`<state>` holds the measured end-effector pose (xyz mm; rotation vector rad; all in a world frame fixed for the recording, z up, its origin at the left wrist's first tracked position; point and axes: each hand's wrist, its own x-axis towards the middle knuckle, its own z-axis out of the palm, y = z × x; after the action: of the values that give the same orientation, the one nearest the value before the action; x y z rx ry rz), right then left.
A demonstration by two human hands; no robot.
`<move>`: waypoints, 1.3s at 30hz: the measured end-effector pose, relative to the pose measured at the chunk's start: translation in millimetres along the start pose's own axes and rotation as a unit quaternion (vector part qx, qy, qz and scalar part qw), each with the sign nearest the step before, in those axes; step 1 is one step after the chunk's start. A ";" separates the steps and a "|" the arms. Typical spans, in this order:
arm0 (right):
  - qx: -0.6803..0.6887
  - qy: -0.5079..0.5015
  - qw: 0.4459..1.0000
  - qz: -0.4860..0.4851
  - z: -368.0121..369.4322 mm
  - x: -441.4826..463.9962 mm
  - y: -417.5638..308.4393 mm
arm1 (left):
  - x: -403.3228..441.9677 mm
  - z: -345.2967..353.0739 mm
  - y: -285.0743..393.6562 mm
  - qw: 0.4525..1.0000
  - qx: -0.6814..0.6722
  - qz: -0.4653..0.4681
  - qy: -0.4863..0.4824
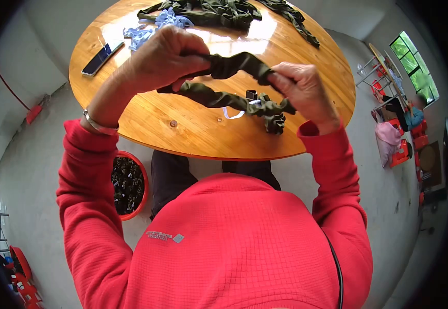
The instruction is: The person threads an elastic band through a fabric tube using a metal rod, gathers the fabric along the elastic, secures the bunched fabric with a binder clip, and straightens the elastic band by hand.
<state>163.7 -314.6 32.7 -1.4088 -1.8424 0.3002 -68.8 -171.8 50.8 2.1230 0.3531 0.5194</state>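
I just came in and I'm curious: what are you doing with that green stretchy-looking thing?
A person in a red top is sitting at a round wooden table, holding up a scrunched green cloth band. The left hand and right hand each grip it, and it looks like a loop between them. More dark green cloth lies on the far side, with blue cloth and a phone towards the left.

You wear a bright red long-sleeved top with a fine grid texture and a small pale diamond and lettering on the chest, a silvery bracelet on your left wrist, dark trousers, and a thin black cord.
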 end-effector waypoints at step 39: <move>0.093 -0.103 0.985 0.104 31.1 -36.7 3.0 | -40.9 26.8 -53.2 0.930 -0.302 -0.150 -0.146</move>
<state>147.0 -338.3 -5.9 -1.4840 -1.7776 0.7292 -94.4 -178.7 -16.4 1.4805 0.2928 0.1009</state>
